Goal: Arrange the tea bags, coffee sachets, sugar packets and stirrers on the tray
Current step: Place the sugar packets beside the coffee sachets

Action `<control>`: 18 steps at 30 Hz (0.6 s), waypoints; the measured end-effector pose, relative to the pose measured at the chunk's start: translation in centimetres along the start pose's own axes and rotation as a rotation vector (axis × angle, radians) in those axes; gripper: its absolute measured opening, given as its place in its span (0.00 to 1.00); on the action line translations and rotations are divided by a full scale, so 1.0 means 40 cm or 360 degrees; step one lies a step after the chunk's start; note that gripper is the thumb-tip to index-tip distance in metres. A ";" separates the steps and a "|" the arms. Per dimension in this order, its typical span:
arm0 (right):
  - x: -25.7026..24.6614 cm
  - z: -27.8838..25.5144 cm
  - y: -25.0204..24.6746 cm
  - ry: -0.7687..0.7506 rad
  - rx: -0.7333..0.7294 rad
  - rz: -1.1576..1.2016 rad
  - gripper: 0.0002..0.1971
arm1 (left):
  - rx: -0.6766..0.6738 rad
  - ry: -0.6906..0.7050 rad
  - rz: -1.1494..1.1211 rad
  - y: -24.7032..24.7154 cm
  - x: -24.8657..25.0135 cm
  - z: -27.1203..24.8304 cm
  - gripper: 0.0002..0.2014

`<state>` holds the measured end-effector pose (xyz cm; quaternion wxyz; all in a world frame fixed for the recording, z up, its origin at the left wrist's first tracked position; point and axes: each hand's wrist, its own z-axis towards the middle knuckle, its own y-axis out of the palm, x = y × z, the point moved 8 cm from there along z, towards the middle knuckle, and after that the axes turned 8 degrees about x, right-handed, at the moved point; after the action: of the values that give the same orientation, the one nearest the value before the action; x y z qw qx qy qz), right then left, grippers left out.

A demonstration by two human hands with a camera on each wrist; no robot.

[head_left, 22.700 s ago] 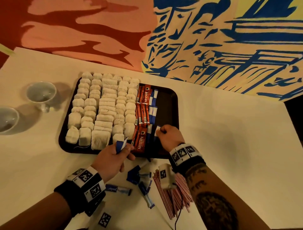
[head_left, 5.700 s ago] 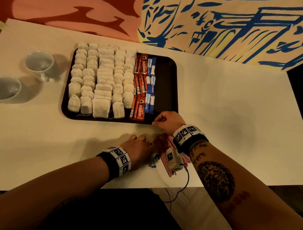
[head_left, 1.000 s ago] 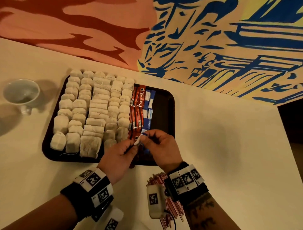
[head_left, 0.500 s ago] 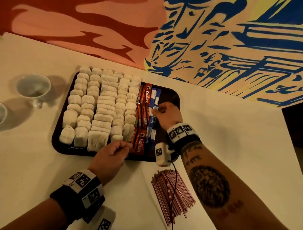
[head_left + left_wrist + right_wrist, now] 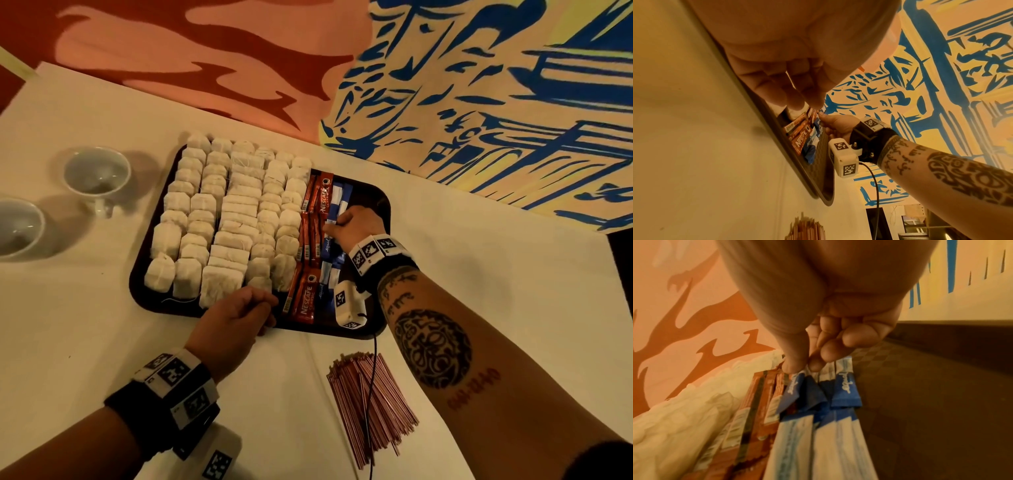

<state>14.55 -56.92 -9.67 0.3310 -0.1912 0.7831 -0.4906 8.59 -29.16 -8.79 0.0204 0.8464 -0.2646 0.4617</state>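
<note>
Sugar packets going into line on the tray, stirrers not yet placed.

Left of centre in the head view we see tea bags [image 5: 226,219] filling the tray [image 5: 383,202]; our left hand [image 5: 236,315] rests at its near rim, fingers loosely curled and holding nothing. Centre, coffee sachets [image 5: 310,236] flank sugar packets [image 5: 334,219], one pinched in our right hand [image 5: 356,224]. Lower right, stirrers [image 5: 373,407] lie on the tabletop [image 5: 496,260]; next, we judge, they need gathering onto the tray's bare strip.

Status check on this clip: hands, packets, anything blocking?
Right hand pinching a blue sugar packet in the tray's sugar row. Left hand curled at near rim, grip unclear. Stirrers on table, nothing blocking.
</note>
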 end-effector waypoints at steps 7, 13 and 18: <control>0.019 -0.061 -0.063 0.0064 0.0162 0.0238 0.14 | -0.0004 0.0053 0.0061 0.004 0.009 -0.022 0.09; 0.102 -0.227 -0.108 0.0021 0.0232 0.0355 0.09 | -0.0080 0.0172 0.0402 0.020 -0.013 -0.035 0.07; 0.251 -0.412 -0.085 0.0100 0.0245 0.0449 0.09 | -0.0096 0.0204 0.0533 0.041 -0.033 -0.057 0.07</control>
<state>-4.27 -54.13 -5.00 0.3857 -0.0379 0.7722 -0.5035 5.49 -29.34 -8.88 -0.0146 0.7583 -0.4138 0.5036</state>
